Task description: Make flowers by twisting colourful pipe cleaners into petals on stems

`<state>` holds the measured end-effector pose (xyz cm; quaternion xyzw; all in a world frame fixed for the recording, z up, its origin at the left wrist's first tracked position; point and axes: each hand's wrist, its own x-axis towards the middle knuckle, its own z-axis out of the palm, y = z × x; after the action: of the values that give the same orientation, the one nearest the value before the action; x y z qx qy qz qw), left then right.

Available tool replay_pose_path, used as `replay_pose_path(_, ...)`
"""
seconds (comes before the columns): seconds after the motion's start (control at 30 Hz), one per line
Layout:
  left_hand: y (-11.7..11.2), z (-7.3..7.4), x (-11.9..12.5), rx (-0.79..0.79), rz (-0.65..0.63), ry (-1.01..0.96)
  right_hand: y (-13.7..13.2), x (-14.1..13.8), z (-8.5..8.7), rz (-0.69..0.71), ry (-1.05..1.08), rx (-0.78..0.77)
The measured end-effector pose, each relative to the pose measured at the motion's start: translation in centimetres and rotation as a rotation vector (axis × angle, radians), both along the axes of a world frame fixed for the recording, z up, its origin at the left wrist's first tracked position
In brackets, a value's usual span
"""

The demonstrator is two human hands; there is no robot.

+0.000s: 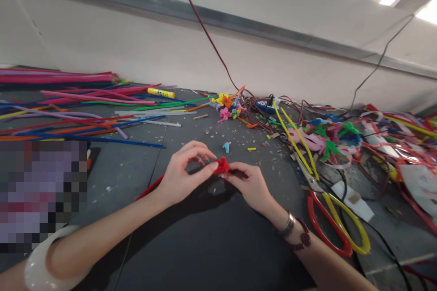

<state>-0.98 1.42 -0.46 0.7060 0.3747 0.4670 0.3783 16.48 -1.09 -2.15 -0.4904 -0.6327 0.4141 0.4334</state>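
Note:
Between my two hands is a small red pipe cleaner shape (222, 165), bunched into loops at its tip. My left hand (186, 170) pinches it from the left with thumb and index finger, the other fingers curled loosely. From the right, my right hand (249, 183) pinches its other side with the fingertips. A straight red length (150, 187) sticks out beyond my left wrist; whether it joins the looped part is hidden behind the hand. Just past the hands, a light blue scrap (226, 147) and a short yellow piece (251, 149) lie on the dark table (205, 245).
Loose pipe cleaners (85, 116) spread over the left, with a yellow glue stick (161, 93). Finished-looking fuzzy flowers (225, 107) lie at the back. Scissors (329, 218) with red and yellow handles rest at right, near tangled wires and a pink-green heap (327, 141). A wall (170, 50) stands behind.

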Motion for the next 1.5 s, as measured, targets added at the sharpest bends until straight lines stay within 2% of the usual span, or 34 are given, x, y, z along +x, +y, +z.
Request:
replay_pose_path(0.1,-0.4,0.3,-0.1,0.247,0.004,0.142,0.1,0.1,0.0,-0.033,0.004,0.009)
replay_pose_path(0.37,-0.5,-0.5,-0.1,0.473,-0.028,0.198,0.1,0.0,0.1,0.006,0.073,-0.067)
replay_pose_path(0.43,-0.5,-0.3,-0.1,0.428,-0.041,0.187,0.1,0.0,0.2,0.028,0.084,-0.066)
replay_pose_path(0.63,0.2,0.3,-0.3,0.002,-0.061,-0.010,0.0,0.0,0.4,0.024,0.084,-0.050)
replay_pose_path(0.77,0.4,0.1,-0.1,-0.143,-0.128,-0.023,0.0,0.0,0.4,0.038,0.062,-0.047)
replay_pose_path(0.9,0.3,-0.2,0.2,-0.306,-0.105,-0.065,-0.1,-0.1,0.4,0.041,0.034,-0.046)
replay_pose_path(1.03,0.5,-0.1,0.3,-0.400,-0.080,-0.081,-0.1,-0.2,0.3,0.033,0.018,-0.033)
replay_pose_path(1.17,0.6,-0.1,0.1,-0.358,-0.043,-0.136,0.0,-0.1,0.3,-0.025,0.026,-0.005)
replay_pose_path(1.27,0.3,-0.1,-0.1,-0.173,-0.061,-0.166,0.2,0.1,0.4,-0.083,0.053,-0.004)
replay_pose_path(1.37,-0.1,0.0,0.0,-0.029,-0.112,-0.109,0.2,0.2,0.4,-0.077,0.107,-0.025)
replay_pose_path(1.5,-0.4,0.0,0.2,-0.030,-0.057,-0.065,0.2,0.2,0.3,-0.033,0.139,-0.056)
